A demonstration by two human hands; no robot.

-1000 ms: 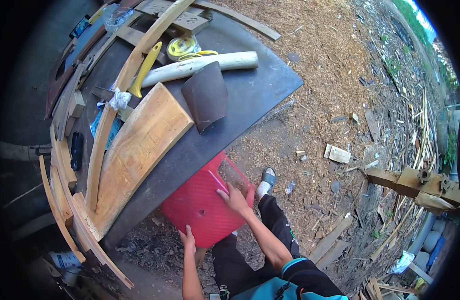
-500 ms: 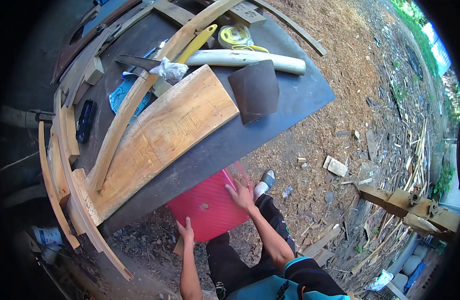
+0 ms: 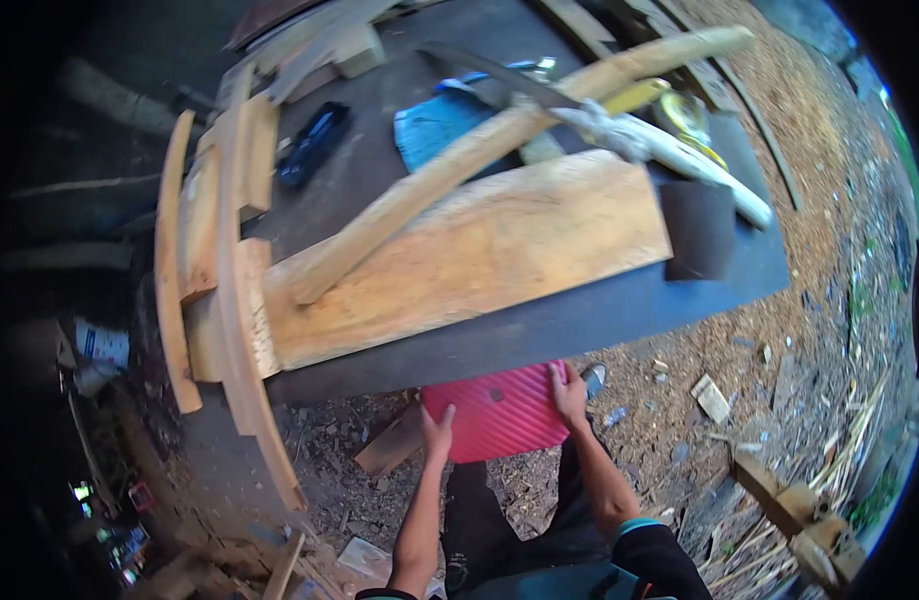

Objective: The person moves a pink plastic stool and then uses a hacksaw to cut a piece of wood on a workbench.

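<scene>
A red plastic stool (image 3: 500, 425) shows its ridged top, which has a small hole in the middle. It is low in front of my legs, with its far side under the edge of the workbench (image 3: 420, 365). My left hand (image 3: 438, 432) grips its left edge, thumb on top. At the right edge, my right hand (image 3: 570, 392) holds it the same way. The undersides of both hands' grips are hidden, as is most of the stool below its top.
On the bench lie a wide curved board (image 3: 480, 265), a long curved wooden piece (image 3: 420, 190), a white-wrapped handle (image 3: 695, 155), dark sandpaper (image 3: 700, 230) and a blue packet (image 3: 445, 130). Curved strips (image 3: 245, 330) overhang the left edge. Wood chips (image 3: 660, 430) litter the ground.
My view has swung, so the bench appears turned and farther right. The stool now looks more level and smaller, with both hands still on its sides.
</scene>
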